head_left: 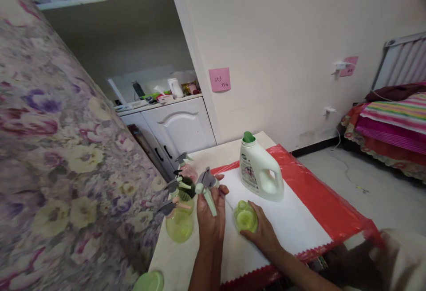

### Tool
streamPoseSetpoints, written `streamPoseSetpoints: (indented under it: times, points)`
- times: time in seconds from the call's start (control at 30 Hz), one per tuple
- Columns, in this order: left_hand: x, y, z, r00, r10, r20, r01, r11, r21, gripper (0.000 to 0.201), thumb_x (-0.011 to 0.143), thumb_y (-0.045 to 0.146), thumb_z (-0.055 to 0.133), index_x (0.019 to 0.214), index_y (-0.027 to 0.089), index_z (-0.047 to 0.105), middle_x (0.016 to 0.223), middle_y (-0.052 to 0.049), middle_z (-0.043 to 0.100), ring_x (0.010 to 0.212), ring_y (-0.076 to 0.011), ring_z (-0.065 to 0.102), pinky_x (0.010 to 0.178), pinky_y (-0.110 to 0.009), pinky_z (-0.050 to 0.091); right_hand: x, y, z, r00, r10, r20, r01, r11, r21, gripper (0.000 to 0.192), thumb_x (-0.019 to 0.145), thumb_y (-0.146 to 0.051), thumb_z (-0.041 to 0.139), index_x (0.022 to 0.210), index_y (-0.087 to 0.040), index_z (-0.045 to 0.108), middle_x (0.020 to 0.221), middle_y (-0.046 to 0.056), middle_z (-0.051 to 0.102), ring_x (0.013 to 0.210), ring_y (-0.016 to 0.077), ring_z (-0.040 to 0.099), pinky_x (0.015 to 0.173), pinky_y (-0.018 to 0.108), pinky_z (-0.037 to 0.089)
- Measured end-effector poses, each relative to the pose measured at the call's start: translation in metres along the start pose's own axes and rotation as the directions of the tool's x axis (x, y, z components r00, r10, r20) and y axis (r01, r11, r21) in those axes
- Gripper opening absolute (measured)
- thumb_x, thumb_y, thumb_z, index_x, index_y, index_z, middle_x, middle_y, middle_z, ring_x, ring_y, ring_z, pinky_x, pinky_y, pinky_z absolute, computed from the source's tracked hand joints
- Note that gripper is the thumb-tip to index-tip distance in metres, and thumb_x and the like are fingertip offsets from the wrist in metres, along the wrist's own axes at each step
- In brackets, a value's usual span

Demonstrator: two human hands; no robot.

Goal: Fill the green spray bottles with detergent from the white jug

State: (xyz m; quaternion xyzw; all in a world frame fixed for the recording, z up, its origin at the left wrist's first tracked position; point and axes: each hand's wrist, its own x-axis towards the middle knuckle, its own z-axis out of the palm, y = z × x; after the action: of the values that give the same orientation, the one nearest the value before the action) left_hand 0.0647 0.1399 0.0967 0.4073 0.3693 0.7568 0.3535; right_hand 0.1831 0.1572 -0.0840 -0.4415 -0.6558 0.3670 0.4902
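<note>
My left hand (209,220) grips a grey and pale green trigger spray head (207,187), held up off the table with its thin tube trailing to the right. My right hand (261,231) wraps around a small translucent green bottle (245,216) that rests on the white sheet (293,220), its mouth facing the camera. Just left of my left hand stand other spray bottles: a green one (180,222) with its trigger head on, a dark one behind it and a pinkish one (188,170) further back.
A white detergent jug (261,171) with a green cap stands on the white sheet over a red cover (329,202). A floral mattress (56,158) leans at left. A green lid (150,281) lies at the near edge. White cabinet behind, bed at right.
</note>
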Motion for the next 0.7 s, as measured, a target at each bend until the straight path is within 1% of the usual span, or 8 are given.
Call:
streamPoseSetpoints:
  times: [0.07, 0.13, 0.23, 0.37, 0.47, 0.6, 0.7]
  points:
    - [-0.001, -0.003, 0.007, 1.000, -0.016, 0.017, 0.017, 0.998, -0.058, 0.023, 0.084, 0.031, 0.061, 0.107, 0.027, 0.060, 0.103, -0.001, 0.065, 0.078, -0.0122, 0.059, 0.084, -0.030, 0.049, 0.000, 0.001, 0.001, 1.000, -0.004, 0.003, 0.004, 1.000, 0.002, 0.082, 0.063, -0.019, 0.074, 0.137, -0.024, 0.038, 0.135, 0.009, 0.051, 0.129, 0.0297, 0.047, 0.111, 0.046, 0.036]
    - [-0.003, -0.009, 0.012, 1.000, -0.016, 0.022, 0.018, 0.997, -0.071, 0.029, 0.084, 0.033, 0.062, 0.112, 0.028, 0.060, 0.107, -0.002, 0.064, 0.082, -0.0133, 0.060, 0.086, -0.031, 0.049, 0.000, 0.002, 0.001, 1.000, -0.007, 0.003, 0.007, 1.000, 0.004, 0.082, 0.063, -0.019, 0.074, 0.137, -0.025, 0.037, 0.134, 0.008, 0.051, 0.128, 0.0300, 0.047, 0.111, 0.047, 0.037]
    - [-0.003, -0.013, 0.015, 1.000, 0.026, -0.013, -0.027, 0.996, -0.080, 0.033, 0.085, 0.035, 0.061, 0.118, 0.029, 0.057, 0.111, -0.003, 0.063, 0.084, -0.0137, 0.060, 0.087, -0.031, 0.049, 0.001, 0.001, 0.001, 1.000, -0.005, -0.002, 0.005, 1.000, 0.005, 0.082, 0.063, -0.017, 0.073, 0.136, -0.025, 0.037, 0.134, 0.008, 0.051, 0.129, 0.0299, 0.047, 0.111, 0.047, 0.036]
    - [0.000, -0.012, 0.017, 0.997, 0.067, -0.026, -0.068, 0.996, -0.062, 0.032, 0.086, 0.038, 0.060, 0.117, 0.029, 0.057, 0.112, -0.005, 0.062, 0.088, -0.0156, 0.059, 0.088, -0.032, 0.048, 0.002, -0.003, 0.000, 1.000, 0.006, 0.004, -0.006, 1.000, 0.005, 0.083, 0.061, -0.015, 0.073, 0.136, -0.024, 0.037, 0.133, 0.009, 0.051, 0.128, 0.0303, 0.047, 0.112, 0.048, 0.035]
    - [0.000, -0.017, 0.015, 0.999, 0.027, -0.020, -0.027, 0.999, -0.020, 0.029, 0.086, 0.039, 0.058, 0.113, 0.029, 0.058, 0.109, -0.002, 0.063, 0.087, -0.0149, 0.060, 0.089, -0.032, 0.048, 0.002, -0.003, 0.000, 1.000, 0.006, 0.000, -0.006, 1.000, 0.011, 0.083, 0.061, -0.015, 0.072, 0.136, -0.025, 0.037, 0.133, 0.009, 0.051, 0.128, 0.0302, 0.048, 0.111, 0.048, 0.036]
    - [-0.001, -0.030, 0.011, 0.997, -0.072, -0.015, 0.070, 0.993, -0.097, 0.020, 0.083, 0.033, 0.063, 0.101, 0.028, 0.060, 0.107, 0.001, 0.061, 0.082, -0.0105, 0.060, 0.087, -0.027, 0.047, 0.002, -0.001, 0.002, 1.000, -0.007, -0.004, 0.007, 1.000, 0.009, 0.083, 0.061, -0.015, 0.073, 0.136, -0.025, 0.037, 0.135, 0.009, 0.050, 0.129, 0.0300, 0.047, 0.111, 0.047, 0.036]
    - [-0.004, -0.040, 0.006, 0.993, -0.114, 0.017, 0.115, 0.989, -0.096, 0.022, 0.081, 0.031, 0.066, 0.101, 0.027, 0.058, 0.108, 0.001, 0.060, 0.081, -0.0098, 0.060, 0.083, -0.026, 0.048, 0.002, -0.002, 0.002, 1.000, 0.009, -0.004, -0.009, 1.000, 0.005, 0.084, 0.060, -0.013, 0.073, 0.136, -0.023, 0.038, 0.135, 0.010, 0.050, 0.129, 0.0299, 0.047, 0.111, 0.047, 0.036]
